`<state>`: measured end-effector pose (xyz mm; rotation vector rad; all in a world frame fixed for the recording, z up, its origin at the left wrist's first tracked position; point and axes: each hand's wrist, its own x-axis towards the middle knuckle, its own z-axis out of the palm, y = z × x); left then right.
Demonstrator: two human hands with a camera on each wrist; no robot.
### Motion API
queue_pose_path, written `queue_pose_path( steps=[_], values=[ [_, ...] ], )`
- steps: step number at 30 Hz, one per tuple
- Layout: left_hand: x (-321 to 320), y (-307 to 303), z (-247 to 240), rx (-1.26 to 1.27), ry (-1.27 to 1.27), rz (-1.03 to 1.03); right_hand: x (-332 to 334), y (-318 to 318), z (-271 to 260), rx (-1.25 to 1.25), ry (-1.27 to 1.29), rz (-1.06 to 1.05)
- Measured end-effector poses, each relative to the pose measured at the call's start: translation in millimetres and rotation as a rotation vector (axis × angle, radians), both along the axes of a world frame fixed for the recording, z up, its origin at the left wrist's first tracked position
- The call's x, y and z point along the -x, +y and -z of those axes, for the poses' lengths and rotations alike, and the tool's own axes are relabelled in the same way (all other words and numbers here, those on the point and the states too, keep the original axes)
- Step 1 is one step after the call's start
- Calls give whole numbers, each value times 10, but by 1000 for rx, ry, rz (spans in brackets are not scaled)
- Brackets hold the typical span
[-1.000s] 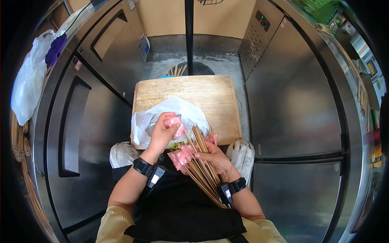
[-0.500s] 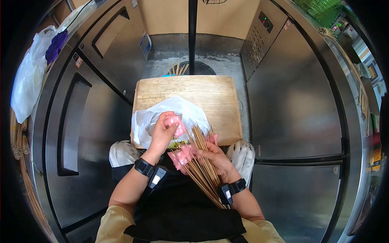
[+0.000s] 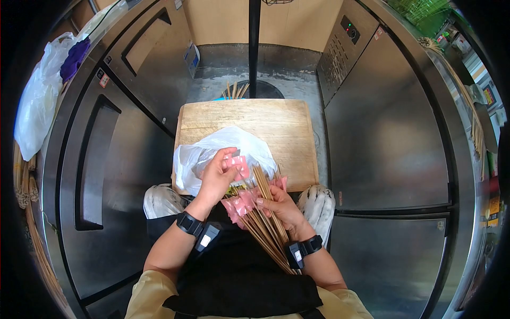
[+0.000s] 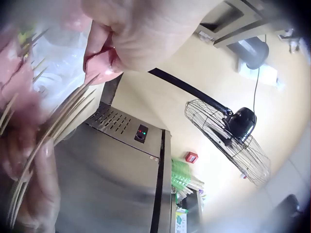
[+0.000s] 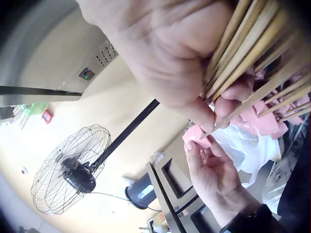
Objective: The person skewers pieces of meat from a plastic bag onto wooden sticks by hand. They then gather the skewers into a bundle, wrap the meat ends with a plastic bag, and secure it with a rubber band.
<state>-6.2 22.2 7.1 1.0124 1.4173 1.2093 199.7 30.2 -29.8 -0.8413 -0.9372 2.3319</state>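
Note:
My left hand (image 3: 215, 178) pinches a flat pink piece of food (image 3: 241, 169) between thumb and fingers, over the white plastic bag (image 3: 194, 178). In the right wrist view, a skewer's pointed end meets that pink piece (image 5: 195, 135). My right hand (image 3: 284, 207) grips a thick bundle of bamboo skewers (image 3: 271, 223), their points angled up toward the left hand. Several pink pieces (image 3: 241, 204) are threaded near the tips of some skewers, on both sides of the bare ones. The bag lies open on a wooden board (image 3: 289, 138).
The board sits just beyond the person's knees. Steel cabinets (image 3: 388, 133) stand on both sides. Behind the board are a black pole (image 3: 254, 48) and more upright skewers (image 3: 234, 90). A plastic bag (image 3: 40, 101) hangs at the left counter.
The left hand has shifted slightly right with its pink piece, which has turned and come over the skewer tips. The right hand keeps its hold on the bundle.

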Motion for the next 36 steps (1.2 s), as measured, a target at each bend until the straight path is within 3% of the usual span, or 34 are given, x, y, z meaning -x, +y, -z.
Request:
queue_pose_path(
  steps=[3,6,12,15,18,21,24,28,30,33,36],
  values=[
    [-72,-97,-67,55,-142,-24,9,1,-57,-1,-9,5],
    [-166,-220,-60,109,-80,21,13,-4,-48,7,-46,6],
    [-230,-207,162,-99,105,-188,29,-27,-97,-6,-57,0],
    [-182,-191,269,-29,-40,-187,19,-25,-86,-18,-56,-4],
    [-167,-214,177,237,-347,-222,32,-30,-69,-31,-73,9],
    [-154,-244,133,331,-638,-199,30,-22,-66,-32,-72,-5],
    [-201,-342,119,430,-605,-16,33,-14,-8,-65,-111,-2],
    [33,-198,328,369,-181,-86,25,-52,2,-124,-140,90],
    [411,-4,894,-20,490,-114,15,-74,-22,-129,-93,138],
    [385,176,589,-206,1108,-197,-20,-49,-41,5,59,128],
    [448,331,682,-128,1292,-141,-57,-21,16,31,95,107]
  ],
)
